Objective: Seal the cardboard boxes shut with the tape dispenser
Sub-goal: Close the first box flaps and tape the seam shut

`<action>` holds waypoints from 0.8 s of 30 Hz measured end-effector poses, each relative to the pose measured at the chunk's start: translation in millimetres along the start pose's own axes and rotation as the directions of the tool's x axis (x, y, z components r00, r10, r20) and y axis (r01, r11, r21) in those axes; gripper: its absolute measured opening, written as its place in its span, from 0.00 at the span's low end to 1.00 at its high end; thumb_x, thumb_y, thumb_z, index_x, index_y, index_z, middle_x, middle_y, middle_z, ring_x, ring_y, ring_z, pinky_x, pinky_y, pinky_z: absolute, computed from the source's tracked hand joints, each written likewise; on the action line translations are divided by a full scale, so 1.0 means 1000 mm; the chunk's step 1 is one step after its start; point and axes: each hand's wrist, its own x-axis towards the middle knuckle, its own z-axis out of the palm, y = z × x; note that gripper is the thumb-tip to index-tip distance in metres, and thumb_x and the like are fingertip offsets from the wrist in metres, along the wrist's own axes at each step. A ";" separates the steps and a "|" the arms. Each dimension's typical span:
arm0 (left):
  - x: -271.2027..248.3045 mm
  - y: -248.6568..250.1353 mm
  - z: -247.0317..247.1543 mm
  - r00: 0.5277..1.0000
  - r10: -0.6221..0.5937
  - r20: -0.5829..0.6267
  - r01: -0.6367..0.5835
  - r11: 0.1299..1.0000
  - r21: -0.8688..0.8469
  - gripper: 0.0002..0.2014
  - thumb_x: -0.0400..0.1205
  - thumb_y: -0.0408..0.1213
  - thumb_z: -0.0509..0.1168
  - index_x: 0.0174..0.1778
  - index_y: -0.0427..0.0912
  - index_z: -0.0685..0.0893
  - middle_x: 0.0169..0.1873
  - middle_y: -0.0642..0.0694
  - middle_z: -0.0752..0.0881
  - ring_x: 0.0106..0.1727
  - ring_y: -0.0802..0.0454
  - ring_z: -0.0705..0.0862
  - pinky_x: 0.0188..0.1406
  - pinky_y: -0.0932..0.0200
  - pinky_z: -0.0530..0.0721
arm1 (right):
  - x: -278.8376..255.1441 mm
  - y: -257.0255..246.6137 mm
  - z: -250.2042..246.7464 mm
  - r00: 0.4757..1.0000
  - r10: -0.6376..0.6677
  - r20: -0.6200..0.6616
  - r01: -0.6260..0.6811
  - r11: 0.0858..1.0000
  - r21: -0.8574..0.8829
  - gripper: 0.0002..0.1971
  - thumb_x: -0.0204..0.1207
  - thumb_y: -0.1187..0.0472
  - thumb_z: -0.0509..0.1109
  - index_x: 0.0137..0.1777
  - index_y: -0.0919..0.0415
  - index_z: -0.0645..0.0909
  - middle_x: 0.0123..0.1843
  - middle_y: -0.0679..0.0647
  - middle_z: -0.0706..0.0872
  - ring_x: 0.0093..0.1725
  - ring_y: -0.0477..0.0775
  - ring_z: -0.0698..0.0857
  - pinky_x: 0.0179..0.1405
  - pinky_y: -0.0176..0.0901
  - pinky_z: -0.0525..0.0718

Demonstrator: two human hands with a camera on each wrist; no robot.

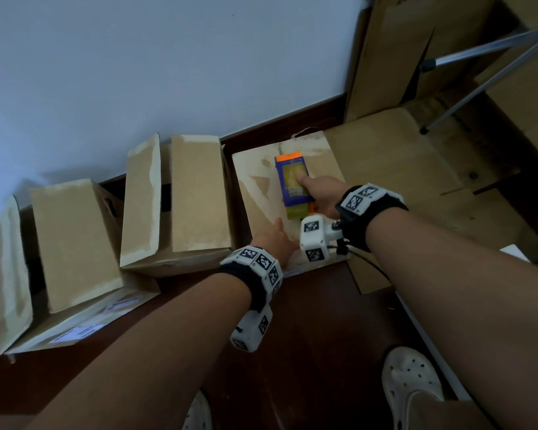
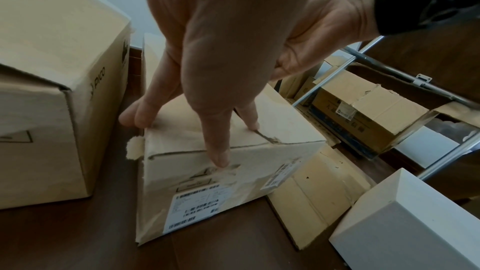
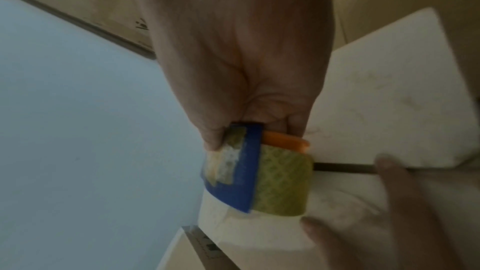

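Note:
Three cardboard boxes stand in a row on the dark floor by the wall. The left box (image 1: 72,243) and the middle box (image 1: 193,193) have their flaps standing up. The right box (image 1: 258,193) has its flaps down. On its top lies the blue, orange and yellow-green tape dispenser (image 1: 292,181), gripped by my right hand (image 1: 319,195), thumb on top. In the right wrist view that right hand (image 3: 246,110) wraps the tape dispenser (image 3: 262,174). My left hand (image 1: 275,240) presses the near part of the lid; its straight fingers (image 2: 213,134) rest on the labelled box (image 2: 233,184).
Flattened cardboard (image 1: 401,169) lies right of the boxes, and more sheets (image 1: 398,57) lean on the wall. Metal stand legs (image 1: 485,79) cross the upper right. A white box (image 2: 415,223) sits near the labelled box. My white shoes (image 1: 409,386) are on the floor below.

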 end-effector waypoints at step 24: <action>0.019 -0.003 0.017 0.998 -0.003 -0.056 0.000 0.998 -0.057 0.34 0.85 0.46 0.58 0.85 0.53 0.48 0.82 0.38 0.55 0.69 0.35 0.76 0.59 0.46 0.80 | -0.050 0.036 -0.010 0.998 0.035 0.046 -0.043 0.981 0.191 0.24 0.86 0.49 0.58 0.69 0.69 0.76 0.64 0.63 0.85 0.58 0.60 0.85 0.44 0.46 0.85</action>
